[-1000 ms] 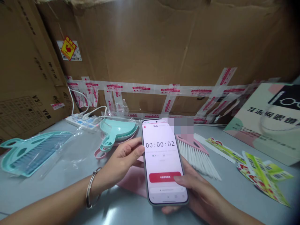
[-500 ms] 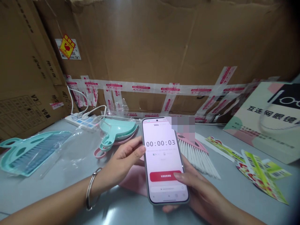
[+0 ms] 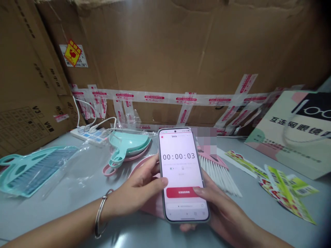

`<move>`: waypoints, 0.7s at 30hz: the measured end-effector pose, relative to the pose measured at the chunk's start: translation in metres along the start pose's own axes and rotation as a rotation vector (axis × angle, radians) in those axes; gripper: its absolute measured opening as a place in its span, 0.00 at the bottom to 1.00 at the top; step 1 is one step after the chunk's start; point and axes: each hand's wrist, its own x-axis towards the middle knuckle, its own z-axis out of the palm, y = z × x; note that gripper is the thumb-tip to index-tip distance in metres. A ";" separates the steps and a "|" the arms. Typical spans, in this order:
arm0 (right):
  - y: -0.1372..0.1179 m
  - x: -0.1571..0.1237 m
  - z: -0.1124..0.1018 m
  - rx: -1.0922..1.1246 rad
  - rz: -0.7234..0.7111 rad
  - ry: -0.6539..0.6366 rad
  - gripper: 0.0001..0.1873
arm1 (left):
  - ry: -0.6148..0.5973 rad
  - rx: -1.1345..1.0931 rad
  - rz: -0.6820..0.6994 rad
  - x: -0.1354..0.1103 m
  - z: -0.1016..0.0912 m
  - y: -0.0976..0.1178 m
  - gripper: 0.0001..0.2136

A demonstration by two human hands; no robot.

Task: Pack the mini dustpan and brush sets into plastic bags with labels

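Note:
A smartphone [image 3: 182, 162] showing a timer at 00:00:03 and a red button is held upright over the grey table [image 3: 77, 206]. My right hand [image 3: 222, 212] cradles it from below and behind, thumb resting on the red button. My left hand [image 3: 139, 187], with a metal bangle on the wrist, steadies the phone's left edge with fingers and thumb. A pink dustpan [image 3: 152, 203] lies beneath the hands, and a pink brush with white bristles [image 3: 219, 172] lies just right of the phone.
Stacked teal and pink dustpans [image 3: 128, 146] sit behind the left hand. A teal brush [image 3: 31, 168] and clear plastic bag [image 3: 80, 165] lie at left. A power strip [image 3: 89, 133] is at the back; printed cards [image 3: 287, 189] and a paper bag [image 3: 294, 134] at right. Cardboard walls [image 3: 165, 51] enclose the table.
The timer went from 00:00:02 to 00:00:03. The phone shifted slightly right, and my left hand slid lower along its left edge.

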 end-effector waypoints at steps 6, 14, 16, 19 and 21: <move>-0.002 -0.001 0.005 -0.014 0.004 0.042 0.39 | -0.026 -0.005 -0.021 -0.001 0.002 0.001 0.28; -0.001 -0.001 0.007 -0.035 0.002 0.079 0.39 | -0.028 0.047 -0.038 -0.004 0.000 -0.001 0.30; -0.001 -0.001 0.008 -0.040 -0.003 0.081 0.38 | -0.020 0.053 -0.036 -0.004 0.000 -0.001 0.30; -0.002 -0.002 0.010 -0.037 -0.011 0.112 0.38 | -0.017 0.043 -0.033 -0.004 0.001 -0.001 0.29; -0.003 -0.002 0.011 -0.033 -0.011 0.124 0.39 | -0.016 0.038 -0.022 -0.003 0.001 -0.001 0.29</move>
